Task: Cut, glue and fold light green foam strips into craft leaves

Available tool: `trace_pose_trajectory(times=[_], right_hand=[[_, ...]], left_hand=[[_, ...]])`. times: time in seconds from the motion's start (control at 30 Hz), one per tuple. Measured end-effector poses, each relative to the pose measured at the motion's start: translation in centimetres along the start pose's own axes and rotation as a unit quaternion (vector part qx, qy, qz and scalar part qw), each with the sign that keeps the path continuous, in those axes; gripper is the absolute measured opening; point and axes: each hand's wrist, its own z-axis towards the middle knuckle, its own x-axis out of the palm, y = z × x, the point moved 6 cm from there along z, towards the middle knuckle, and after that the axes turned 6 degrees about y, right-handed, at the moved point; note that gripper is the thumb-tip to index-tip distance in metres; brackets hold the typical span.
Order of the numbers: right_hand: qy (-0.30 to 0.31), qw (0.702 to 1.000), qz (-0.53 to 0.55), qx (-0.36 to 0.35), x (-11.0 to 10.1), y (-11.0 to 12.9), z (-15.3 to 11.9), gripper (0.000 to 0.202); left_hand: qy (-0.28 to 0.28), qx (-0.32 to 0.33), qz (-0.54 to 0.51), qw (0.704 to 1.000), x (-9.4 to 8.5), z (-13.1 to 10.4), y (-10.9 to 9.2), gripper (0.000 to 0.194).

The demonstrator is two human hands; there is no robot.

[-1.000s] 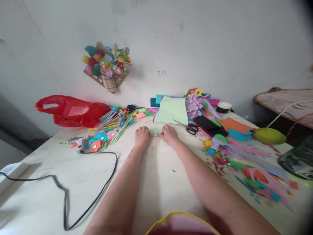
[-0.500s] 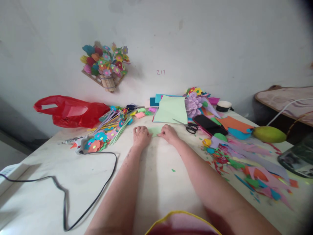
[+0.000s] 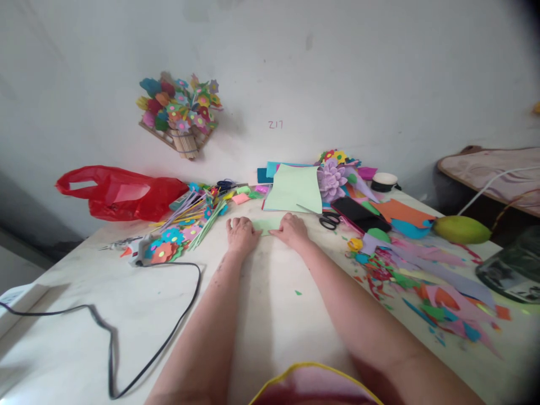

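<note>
A small pale green piece of craft paper or foam sheet [image 3: 265, 226] lies on the table between my hands. My left hand [image 3: 242, 235] grips its left end, fingers curled and thumb pressed on it. At the right end, my right hand [image 3: 292, 230] pinches the piece with bent fingers. Parts of both ends are hidden under my fingers. Just beyond, a larger light green sheet [image 3: 294, 188] rests on other coloured sheets. Black-handled scissors [image 3: 329, 220] lie right of my right hand, their blades over the sheet's corner.
Left are a red plastic bag [image 3: 126, 194], flower cut-outs [image 3: 164, 252] and a glue gun [image 3: 138, 251] with a black cord [image 3: 194, 292]. On the right lie a phone [image 3: 360, 214], a mango-like fruit [image 3: 462, 230], coloured scraps [image 3: 447, 304] and a dark jar [image 3: 512, 270].
The whole view has shifted very slightly. Both hands stay on the pale green piece, with only slight finger movement.
</note>
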Motion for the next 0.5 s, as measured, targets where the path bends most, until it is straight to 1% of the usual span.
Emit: trace_pose_trajectory(times=[0.1, 0.2, 0.3, 0.37, 0.5], right_hand=[[-0.024, 0.999, -0.015, 0.033, 0.0, 0.3, -0.1, 0.053], [-0.023, 0.998, -0.013, 0.058, 0.1, 0.3, 0.0, 0.062], [-0.014, 0.997, -0.009, 0.072, 0.2, 0.2, 0.2, 0.062], [-0.010, 0.997, -0.011, 0.074, 0.3, 0.2, 0.4, 0.060], [-0.021, 0.997, -0.011, 0.073, 0.2, 0.3, 0.4, 0.055]], left_hand=[[-0.002, -0.008, 0.005, 1.000, 0.0, 0.0, 0.1, 0.024], [-0.005, -0.016, 0.009, 1.000, 0.0, 0.0, 0.1, 0.023], [-0.011, -0.022, 0.015, 1.000, -0.2, -0.2, -0.1, 0.024], [-0.026, -0.018, 0.025, 0.999, -0.5, -0.4, -0.5, 0.024], [-0.050, 0.002, 0.034, 0.998, -1.0, -0.8, -1.4, 0.019]])
